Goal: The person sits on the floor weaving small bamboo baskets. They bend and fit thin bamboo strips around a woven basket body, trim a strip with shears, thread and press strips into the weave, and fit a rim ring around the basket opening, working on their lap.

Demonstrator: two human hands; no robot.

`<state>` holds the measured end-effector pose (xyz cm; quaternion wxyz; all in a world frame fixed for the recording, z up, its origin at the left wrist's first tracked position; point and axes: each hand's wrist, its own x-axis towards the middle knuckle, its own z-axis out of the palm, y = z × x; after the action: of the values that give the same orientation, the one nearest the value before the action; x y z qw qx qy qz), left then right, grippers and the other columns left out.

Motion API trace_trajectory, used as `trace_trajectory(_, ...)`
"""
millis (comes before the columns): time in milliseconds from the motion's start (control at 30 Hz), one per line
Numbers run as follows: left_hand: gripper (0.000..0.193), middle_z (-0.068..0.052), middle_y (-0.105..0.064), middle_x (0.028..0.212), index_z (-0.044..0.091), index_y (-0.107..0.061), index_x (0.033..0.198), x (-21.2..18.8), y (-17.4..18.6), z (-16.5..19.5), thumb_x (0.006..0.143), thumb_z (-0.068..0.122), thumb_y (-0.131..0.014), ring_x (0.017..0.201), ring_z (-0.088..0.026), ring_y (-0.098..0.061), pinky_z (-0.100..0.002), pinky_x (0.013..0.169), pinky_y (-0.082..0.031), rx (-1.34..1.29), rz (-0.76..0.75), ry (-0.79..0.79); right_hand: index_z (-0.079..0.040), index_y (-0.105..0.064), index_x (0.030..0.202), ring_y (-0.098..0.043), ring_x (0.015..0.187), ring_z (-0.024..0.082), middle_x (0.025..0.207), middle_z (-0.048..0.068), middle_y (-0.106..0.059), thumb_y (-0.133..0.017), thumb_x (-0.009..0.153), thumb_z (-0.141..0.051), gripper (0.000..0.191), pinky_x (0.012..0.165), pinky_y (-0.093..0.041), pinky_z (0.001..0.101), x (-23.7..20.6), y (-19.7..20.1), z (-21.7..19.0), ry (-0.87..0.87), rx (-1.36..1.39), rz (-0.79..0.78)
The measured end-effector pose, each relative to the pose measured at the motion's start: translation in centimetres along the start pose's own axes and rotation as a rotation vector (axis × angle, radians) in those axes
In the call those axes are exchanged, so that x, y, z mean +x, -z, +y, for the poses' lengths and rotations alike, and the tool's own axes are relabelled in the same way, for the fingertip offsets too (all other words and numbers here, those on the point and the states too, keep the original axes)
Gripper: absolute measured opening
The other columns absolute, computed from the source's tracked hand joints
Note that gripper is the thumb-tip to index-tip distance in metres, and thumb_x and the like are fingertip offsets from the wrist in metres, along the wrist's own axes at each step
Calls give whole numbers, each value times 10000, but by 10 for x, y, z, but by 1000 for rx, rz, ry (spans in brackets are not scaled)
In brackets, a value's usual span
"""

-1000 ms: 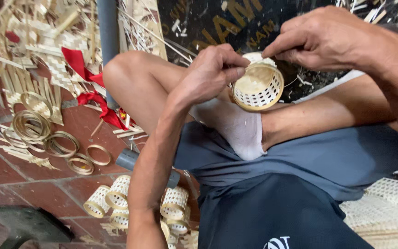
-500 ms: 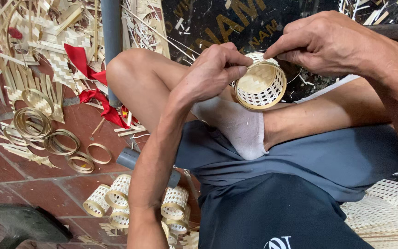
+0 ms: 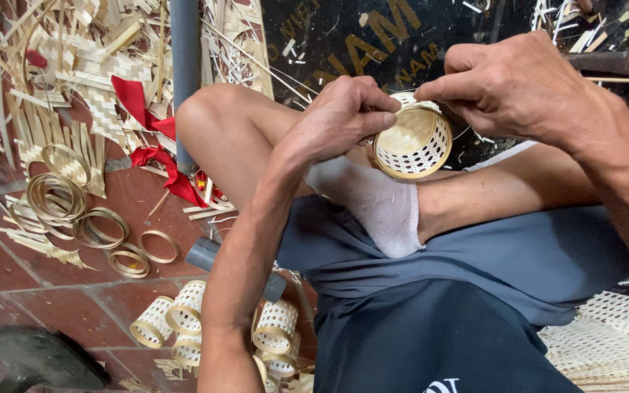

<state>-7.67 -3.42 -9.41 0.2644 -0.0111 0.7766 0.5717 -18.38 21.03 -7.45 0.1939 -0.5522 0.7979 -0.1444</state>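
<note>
Several loose bamboo rings (image 3: 89,218) lie at 9 o'clock on red tiles. Left hand (image 3: 340,120) and right hand (image 3: 515,87) pinch the small round woven bamboo basket (image 3: 413,144); grip unchanged, basket tilted slightly more toward camera.

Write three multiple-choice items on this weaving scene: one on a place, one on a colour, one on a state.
1. Where do the loose bamboo rings lie?
A. on the brick floor, left of the knee
B. on the person's lap
C. inside the small woven basket

2. What colour is the ribbon among the bamboo strips?
A. blue
B. red
C. green

3. How is the small woven basket held?
A. resting alone on the floor
B. in the left hand only
C. between both hands, above the socked foot

Answers: 1 A, the rings sit on the red bricks beside the scraps. 2 B, it is plainly red. 3 C, the left hand and right hand both pinch its rim.
</note>
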Motion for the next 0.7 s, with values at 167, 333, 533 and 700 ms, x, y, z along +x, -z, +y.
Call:
trace_trajectory(167, 204, -102, -703, 884, 33, -785, 1040, -2, -5, 5, 858, 108, -732, 808, -214, -698, -354, 715, -538, 67, 65, -32, -246, -777, 1190, -641, 691, 224, 846, 3, -598, -779, 810, -197, 383, 537, -489, 365, 0, 3, -6, 23, -47, 33)
trace_trajectory(333, 225, -107, -722, 913, 37, -785, 1037, -5, -9, 8, 835, 117, -729, 847, -232, -718, -357, 746, -547, 93, 92, 2, -229, -781, 1082, -651, 703, 228, 881, 7, -610, -788, 806, -234, 276, 527, -485, 373, 2, 8, -9, 86, -59, 58)
trace_trajectory(533, 205, -98, -739, 939, 26, -787, 993, -6, -11, 11, 819, 124, -738, 874, -213, -733, -342, 763, -558, 64, 132, 70, -198, -799, 1105, -649, 673, 235, 891, 32, -624, -782, 825, -206, 280, 532, -498, 370, -4, 4, -16, 14, 16, 95)
trace_trajectory(700, 211, -113, -737, 933, 8, -778, 1004, -6, -11, 12, 829, 121, -745, 873, -211, -741, -333, 766, -570, 36, 124, 0, -117, -804, 1012, -665, 718, 277, 860, 62, -662, -756, 901, -169, 132, 603, -525, 402, -5, -12, -19, -126, 271, 132)
